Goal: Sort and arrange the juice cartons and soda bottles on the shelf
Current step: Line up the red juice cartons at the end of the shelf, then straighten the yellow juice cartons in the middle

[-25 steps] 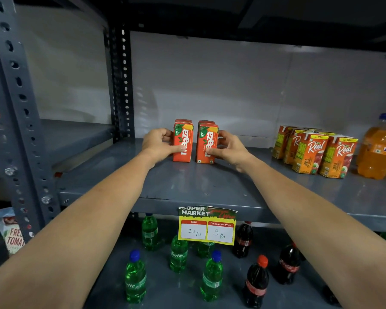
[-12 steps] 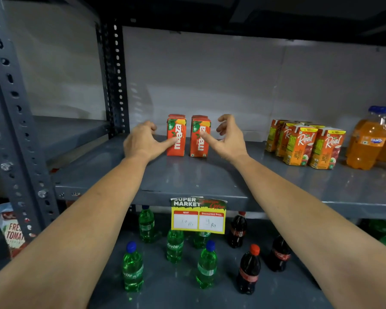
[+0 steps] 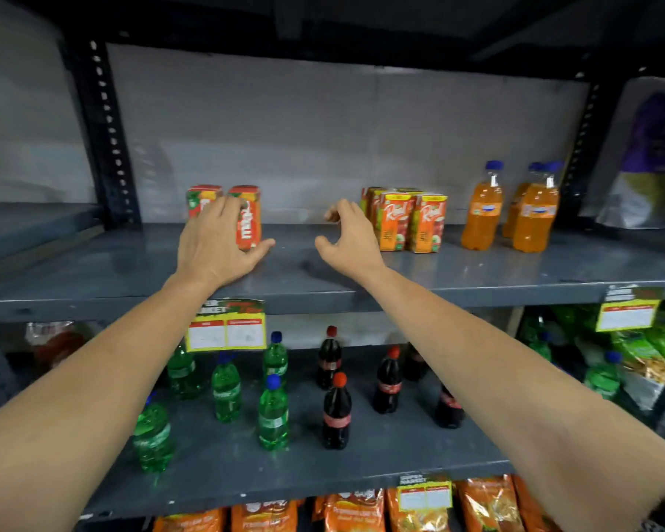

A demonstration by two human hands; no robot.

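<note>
On the upper shelf (image 3: 477, 270), the left hand (image 3: 216, 247) lies spread over the front of two red juice cartons (image 3: 246, 216), seemingly touching rather than gripping, while the right hand (image 3: 350, 243) hovers half-open and empty, just left of the orange cartons (image 3: 407, 220).

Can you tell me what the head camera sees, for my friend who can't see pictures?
A person's left hand rests against two red Maaza juice cartons on a grey shelf, while the open right hand reaches toward orange Real juice cartons. Orange soda bottles stand further right; green bottles and cola bottles stand below.
</note>
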